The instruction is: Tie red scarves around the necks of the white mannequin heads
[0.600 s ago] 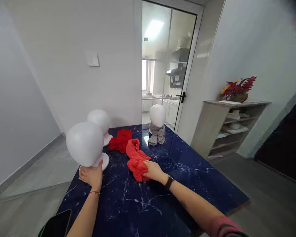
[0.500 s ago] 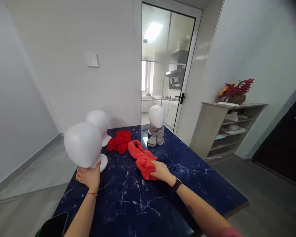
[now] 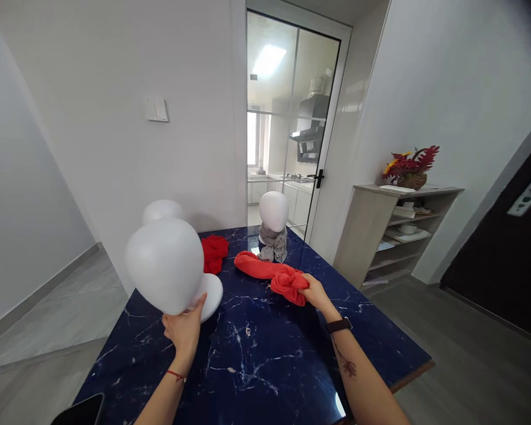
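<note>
My left hand (image 3: 183, 327) grips the neck of a white mannequin head (image 3: 166, 265), which leans to the left with its round base tipped up toward the right. In my right hand (image 3: 316, 293) is the knotted end of a coral-red scarf (image 3: 265, 270); its other end stretches left along the table. A second white mannequin head (image 3: 161, 209) stands behind the first and is mostly hidden by it. Farther back, a third mannequin head (image 3: 274, 211) stands upright with a grey scarf (image 3: 273, 243) wrapped around its neck. A darker red scarf (image 3: 215, 252) lies bunched near the wall.
The table (image 3: 248, 354) has a dark blue marbled top. A black phone (image 3: 79, 411) lies at its near left corner. Behind the table is a glass door (image 3: 292, 136). At right stands a shelf unit (image 3: 380, 236) with a basket of artificial flowers (image 3: 411, 171) on top.
My left hand has brought the mannequin head rightward and nearer, tilting it. My right hand has drawn the coral-red scarf's knotted end to the right, and the scarf is now more stretched out.
</note>
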A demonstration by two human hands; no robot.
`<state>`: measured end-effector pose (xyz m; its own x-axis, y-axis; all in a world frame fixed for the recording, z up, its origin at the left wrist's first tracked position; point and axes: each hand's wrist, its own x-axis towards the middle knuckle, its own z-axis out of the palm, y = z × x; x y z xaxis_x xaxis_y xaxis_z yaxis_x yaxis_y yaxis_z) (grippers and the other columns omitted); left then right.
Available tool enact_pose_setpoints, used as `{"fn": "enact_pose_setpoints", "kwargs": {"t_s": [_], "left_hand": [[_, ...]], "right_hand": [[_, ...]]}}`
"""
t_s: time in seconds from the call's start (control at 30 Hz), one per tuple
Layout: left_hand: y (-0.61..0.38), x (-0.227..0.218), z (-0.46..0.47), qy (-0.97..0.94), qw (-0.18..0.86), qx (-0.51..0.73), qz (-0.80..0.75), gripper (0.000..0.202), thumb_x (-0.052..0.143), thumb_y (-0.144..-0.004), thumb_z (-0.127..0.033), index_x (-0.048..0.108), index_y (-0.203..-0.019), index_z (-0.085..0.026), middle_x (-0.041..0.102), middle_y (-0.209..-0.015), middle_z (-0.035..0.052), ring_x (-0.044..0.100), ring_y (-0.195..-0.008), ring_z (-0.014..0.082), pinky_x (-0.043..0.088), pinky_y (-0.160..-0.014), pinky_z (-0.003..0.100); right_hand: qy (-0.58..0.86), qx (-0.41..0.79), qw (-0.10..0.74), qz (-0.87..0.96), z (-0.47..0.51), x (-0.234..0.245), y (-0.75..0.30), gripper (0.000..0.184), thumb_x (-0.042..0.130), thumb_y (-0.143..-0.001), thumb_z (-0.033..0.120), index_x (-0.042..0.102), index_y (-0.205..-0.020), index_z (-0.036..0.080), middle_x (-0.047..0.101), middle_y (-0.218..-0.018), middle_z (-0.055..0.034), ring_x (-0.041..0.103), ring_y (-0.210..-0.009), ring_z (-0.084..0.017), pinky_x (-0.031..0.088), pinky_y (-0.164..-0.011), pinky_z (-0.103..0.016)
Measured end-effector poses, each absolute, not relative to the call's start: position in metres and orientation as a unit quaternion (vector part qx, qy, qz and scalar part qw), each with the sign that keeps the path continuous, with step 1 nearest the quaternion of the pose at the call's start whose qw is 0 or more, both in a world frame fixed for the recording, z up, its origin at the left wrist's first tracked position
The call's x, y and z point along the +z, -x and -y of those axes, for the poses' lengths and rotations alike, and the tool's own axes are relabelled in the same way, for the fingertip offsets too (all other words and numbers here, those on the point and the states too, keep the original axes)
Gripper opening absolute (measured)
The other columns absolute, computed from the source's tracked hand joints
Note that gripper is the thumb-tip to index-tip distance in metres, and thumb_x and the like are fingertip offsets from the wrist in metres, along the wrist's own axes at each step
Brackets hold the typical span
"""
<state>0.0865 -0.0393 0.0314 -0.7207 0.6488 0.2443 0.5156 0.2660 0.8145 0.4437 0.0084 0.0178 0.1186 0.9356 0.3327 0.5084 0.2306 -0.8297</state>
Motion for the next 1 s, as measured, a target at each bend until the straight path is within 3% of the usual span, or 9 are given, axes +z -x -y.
{"fn": "enact_pose_setpoints", "kwargs": {"t_s": [0.1,0.23,0.33,0.47,0.6,0.77,1.0], "left_hand": [[-0.109,0.025,0.045,-0.394,0.089,0.465,-0.788,0.078,0.062,-0.060,-0.066,0.052,-0.113,-0.010,0.054,-0.115,0.0216,0.038,-0.122,0.0418,0.035,-0.094,0.057],[-0.125,0.018,0.051,-0.408,0.074,0.467,-0.781,0.092,0.062,-0.059,-0.069,0.043,-0.125,-0.008,0.049,-0.122,0.0223,0.033,-0.126,0.0397,0.033,-0.097,0.056],[-0.129,0.015,0.055,-0.423,0.062,0.469,-0.773,0.101,0.061,-0.058,-0.071,0.036,-0.131,-0.007,0.046,-0.125,0.0223,0.032,-0.126,0.0392,0.031,-0.099,0.055],[-0.133,0.012,0.058,-0.443,0.016,0.462,-0.768,0.108,0.062,-0.054,-0.074,0.032,-0.130,-0.004,0.047,-0.121,0.0224,0.037,-0.119,0.0401,0.032,-0.097,0.055],[-0.136,0.009,0.059,-0.442,-0.005,0.460,-0.770,0.105,0.065,-0.050,-0.072,0.037,-0.123,-0.002,0.048,-0.116,0.0224,0.042,-0.113,0.0396,0.036,-0.094,0.053],[-0.135,0.005,0.058,-0.463,-0.028,0.463,-0.756,0.105,0.066,-0.053,-0.069,0.034,-0.125,0.000,0.046,-0.117,0.0237,0.043,-0.113,0.0387,0.037,-0.095,0.051],[-0.136,0.002,0.059,-0.478,-0.035,0.454,-0.751,0.101,0.066,-0.057,-0.066,0.031,-0.127,-0.003,0.045,-0.119,0.0231,0.044,-0.112,0.0382,0.038,-0.093,0.050]], "right_hand": [[0.563,0.236,0.573,0.548,-0.013,0.017,-0.442,0.037,0.061,-0.063,0.036,0.070,-0.093,0.015,0.070,-0.096,-0.0077,0.062,-0.090,-0.025,0.046,-0.083,-0.036],[0.588,0.182,0.625,0.479,-0.007,0.026,-0.438,0.045,0.057,-0.072,0.047,0.068,-0.098,0.014,0.070,-0.094,-0.0093,0.060,-0.086,-0.024,0.045,-0.081,-0.036],[0.590,0.145,0.687,0.399,0.000,0.034,-0.436,0.046,0.057,-0.073,0.054,0.069,-0.092,0.013,0.069,-0.086,-0.0084,0.058,-0.078,-0.021,0.044,-0.073,-0.031],[0.511,0.256,0.762,0.305,0.003,0.039,-0.433,0.043,0.062,-0.069,0.057,0.063,-0.077,0.014,0.062,-0.066,0.0001,0.051,-0.059,-0.013,0.041,-0.055,-0.024],[0.460,0.380,0.751,0.284,0.002,0.035,-0.421,0.041,0.067,-0.064,0.056,0.061,-0.072,0.016,0.057,-0.057,0.0037,0.048,-0.050,-0.011,0.039,-0.047,-0.023],[0.464,0.427,0.718,0.293,0.000,0.024,-0.403,0.041,0.071,-0.062,0.052,0.066,-0.082,0.016,0.068,-0.074,-0.0009,0.059,-0.062,-0.015,0.048,-0.057,-0.025],[0.482,0.441,0.683,0.327,-0.001,0.016,-0.394,0.043,0.068,-0.066,0.052,0.067,-0.089,0.015,0.071,-0.086,-0.0060,0.065,-0.075,-0.020,0.052,-0.068,-0.030]]}}
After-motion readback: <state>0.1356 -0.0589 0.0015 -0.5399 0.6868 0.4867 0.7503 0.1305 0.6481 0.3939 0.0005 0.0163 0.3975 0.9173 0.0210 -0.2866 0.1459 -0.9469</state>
